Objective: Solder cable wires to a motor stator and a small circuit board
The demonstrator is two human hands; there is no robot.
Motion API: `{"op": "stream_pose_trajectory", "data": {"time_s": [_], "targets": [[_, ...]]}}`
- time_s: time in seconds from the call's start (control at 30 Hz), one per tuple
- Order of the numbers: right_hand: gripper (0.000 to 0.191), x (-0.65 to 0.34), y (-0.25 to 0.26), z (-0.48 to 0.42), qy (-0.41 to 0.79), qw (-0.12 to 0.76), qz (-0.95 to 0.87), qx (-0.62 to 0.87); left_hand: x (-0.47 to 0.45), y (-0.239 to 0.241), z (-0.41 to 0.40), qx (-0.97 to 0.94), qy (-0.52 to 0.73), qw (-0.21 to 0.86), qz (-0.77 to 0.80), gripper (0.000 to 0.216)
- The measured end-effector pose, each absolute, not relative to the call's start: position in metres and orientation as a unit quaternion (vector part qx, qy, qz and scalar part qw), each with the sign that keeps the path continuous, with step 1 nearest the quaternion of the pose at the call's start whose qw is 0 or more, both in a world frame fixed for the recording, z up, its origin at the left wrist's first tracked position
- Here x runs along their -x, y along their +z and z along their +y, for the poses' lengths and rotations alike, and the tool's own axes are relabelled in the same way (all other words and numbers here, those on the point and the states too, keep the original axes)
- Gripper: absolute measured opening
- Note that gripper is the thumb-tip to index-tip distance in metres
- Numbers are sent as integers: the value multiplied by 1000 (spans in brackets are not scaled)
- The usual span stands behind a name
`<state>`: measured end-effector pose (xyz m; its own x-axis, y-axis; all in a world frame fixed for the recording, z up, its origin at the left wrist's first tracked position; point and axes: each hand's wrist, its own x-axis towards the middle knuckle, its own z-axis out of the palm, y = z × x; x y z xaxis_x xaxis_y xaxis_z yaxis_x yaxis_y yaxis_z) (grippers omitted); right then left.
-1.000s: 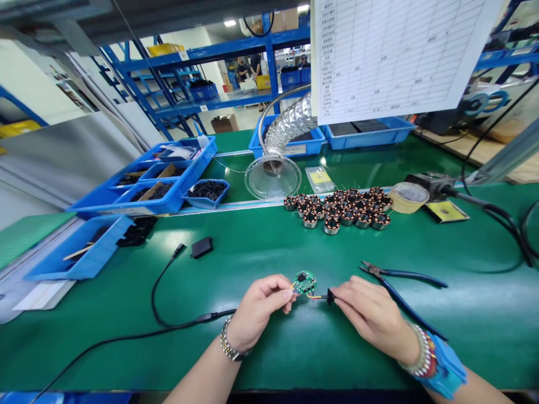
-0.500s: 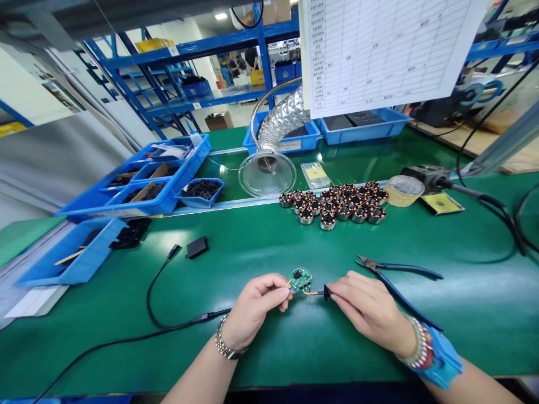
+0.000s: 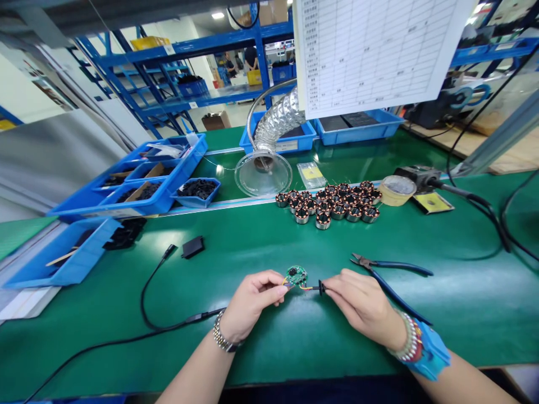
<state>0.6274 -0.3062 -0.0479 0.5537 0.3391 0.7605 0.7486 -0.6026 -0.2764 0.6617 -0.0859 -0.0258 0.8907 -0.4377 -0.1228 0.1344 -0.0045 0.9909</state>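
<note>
Between thumb and fingers, my left hand point(image 3: 261, 293) pinches the edge of a small round green circuit board point(image 3: 297, 276), near its coloured wires. Yellow and dark wires point(image 3: 309, 288) run from the board to a small black plastic part point(image 3: 322, 288). That black part is gripped by the fingertips of my right hand point(image 3: 362, 303), which partly hide it. Both hands are held just over the green bench. To the right of my right hand lie cutting pliers point(image 3: 389, 280) with blue handles, jaws apart.
Copper-wound stator cores point(image 3: 337, 203) stand clustered behind the hands, beside a roll of tape point(image 3: 396, 189). A clear fume hood point(image 3: 263, 174) sits further back. At left are a black box point(image 3: 193, 247), a black cable point(image 3: 147, 303) and blue parts trays point(image 3: 138, 207).
The whole view has shifted slightly, so everything sits a little further left. Both hands keep their holds on the board and the black part.
</note>
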Motion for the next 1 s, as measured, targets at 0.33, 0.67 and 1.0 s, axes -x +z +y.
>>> {"op": "stream_pose_trajectory", "data": {"time_s": [0.33, 0.67, 1.0], "targets": [[11, -630, -54, -306, -312, 286, -321, 848, -664, -28, -87, -697, -200, 682, -93, 16], [11, -630, -57, -307, -298, 279, -316, 857, -665, -27, -86, -697, -206, 681, -93, 17], [12, -631, -59, -308, -311, 283, -319, 849, -688, -19, -52, -902, 18, 388, -191, 31]]}}
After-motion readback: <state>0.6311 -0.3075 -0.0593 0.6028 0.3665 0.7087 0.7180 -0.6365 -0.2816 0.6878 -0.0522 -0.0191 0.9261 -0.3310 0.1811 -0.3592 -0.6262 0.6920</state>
